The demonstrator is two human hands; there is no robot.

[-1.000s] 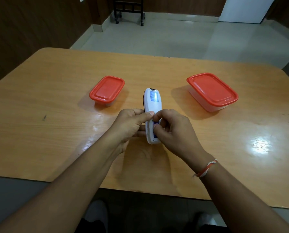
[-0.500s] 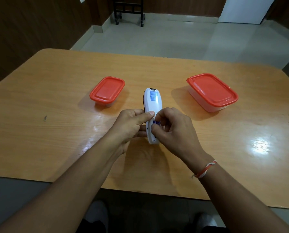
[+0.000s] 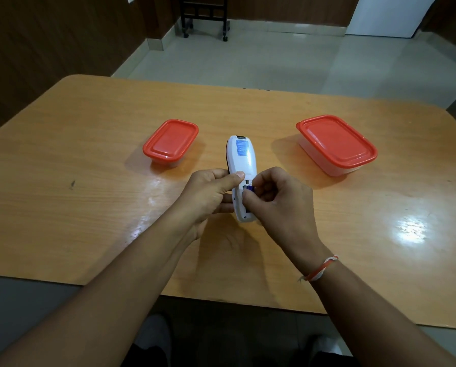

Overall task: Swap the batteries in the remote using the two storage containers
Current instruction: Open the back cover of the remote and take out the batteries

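A white remote (image 3: 241, 157) lies back side up over the wooden table (image 3: 89, 154), with a blue label near its far end. My left hand (image 3: 208, 194) grips its left side, thumb pressed on the back. My right hand (image 3: 277, 200) pinches a blue battery (image 3: 249, 188) at the open battery compartment; whether the battery sits in the bay or is lifted out, I cannot tell. A small clear container with a red lid (image 3: 170, 140) stands shut to the left of the remote. A larger red-lidded container (image 3: 337, 144) stands shut to the right.
The table's near edge runs just below my forearms. A wheeled dark frame (image 3: 204, 17) stands on the tiled floor beyond the table. Dark wood panelling lines the left wall.
My right-hand fingers have shifted at the battery compartment, and the blue battery's end now shows between thumb and forefinger. The left hand and remote have hardly moved.
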